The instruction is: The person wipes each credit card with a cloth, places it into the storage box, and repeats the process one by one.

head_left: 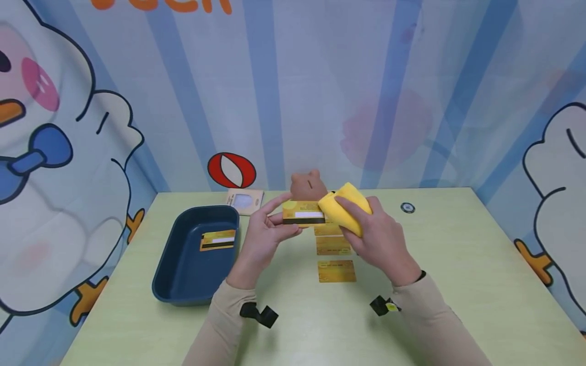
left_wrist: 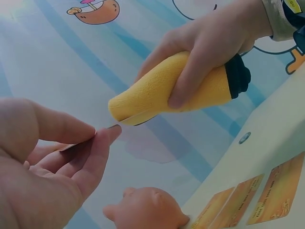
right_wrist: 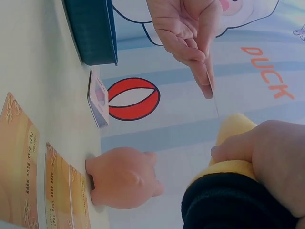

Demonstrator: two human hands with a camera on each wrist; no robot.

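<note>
Beige sleeves (head_left: 217, 325) nearest. Left hand (head_left: 262, 238) pinches gold card (head_left: 297, 208) above table (head_left: 316, 330); right hand (head_left: 383, 243) grips yellow cloth (head_left: 349, 203) at card's right edge. Blue tray (head_left: 189, 277) at left holds second card (head_left: 217, 240). Piggy bank (head_left: 305, 187) behind.

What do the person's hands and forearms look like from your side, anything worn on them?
Both hands are bare, five-fingered, with no gloves: left hand, right hand. The left sleeve and right sleeve are long, plain beige. Near each cuff sits a small black block, left block and right block, the right one with a yellow mark beside it.
</note>
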